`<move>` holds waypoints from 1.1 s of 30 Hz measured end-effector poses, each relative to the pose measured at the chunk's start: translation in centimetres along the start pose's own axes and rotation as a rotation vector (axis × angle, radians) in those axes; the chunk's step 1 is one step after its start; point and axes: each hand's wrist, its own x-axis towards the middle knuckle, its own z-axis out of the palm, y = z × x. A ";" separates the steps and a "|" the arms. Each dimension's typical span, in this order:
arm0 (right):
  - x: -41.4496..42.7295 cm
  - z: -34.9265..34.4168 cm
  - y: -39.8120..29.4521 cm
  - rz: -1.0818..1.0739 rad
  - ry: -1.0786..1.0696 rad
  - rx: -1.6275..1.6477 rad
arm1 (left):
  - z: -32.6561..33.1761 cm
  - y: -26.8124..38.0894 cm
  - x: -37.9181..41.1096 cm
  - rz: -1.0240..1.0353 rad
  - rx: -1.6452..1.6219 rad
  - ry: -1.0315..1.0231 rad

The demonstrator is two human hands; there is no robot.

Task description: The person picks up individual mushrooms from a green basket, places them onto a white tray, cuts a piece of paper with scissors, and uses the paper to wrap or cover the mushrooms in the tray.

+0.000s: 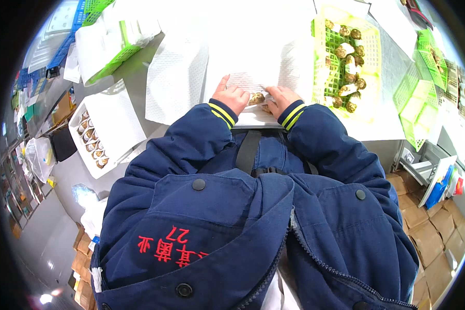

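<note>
My left hand [232,96] lies over a white sheet, fingers curled down and one finger pointing away from me. Against its fingertips rests a brown, mottled mushroom [256,99]. My right hand [283,100] is just to the right, its fingertips at a fold of white quilted paper [248,82]. Partly under that hand shows a second brown piece [266,109]. Both hands are above a white box or tray whose near edge [255,124] is close to my waist. Bright glare and my fingers hide how firmly either hand grips anything.
At right stands a yellow-green plastic basket [374,73] with several mushrooms. Left of my hands lies more quilted paper [174,77]. A white foam box [120,112] holding rows of mushrooms is farther left. Green baskets [418,112] stand at far right; cardboard boxes [430,236] are below.
</note>
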 end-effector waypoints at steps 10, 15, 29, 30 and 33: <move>1.5 -4.7 0.9 -0.166 0.465 -0.185 | -3.0 -1.2 0.6 -0.029 -0.430 0.314; 7.6 -10.2 4.2 0.307 0.586 -0.130 | -3.7 -3.6 2.1 -0.224 -0.489 0.564; 5.5 -11.0 5.1 0.336 0.298 1.004 | -0.6 -6.9 1.3 -0.474 -0.612 0.483; 4.5 -11.2 4.0 0.374 0.243 1.190 | -0.3 -6.9 1.4 -0.519 -0.659 0.435; 2.9 -10.3 3.4 0.492 0.258 1.356 | 0.7 -7.4 2.0 -0.501 -0.874 0.361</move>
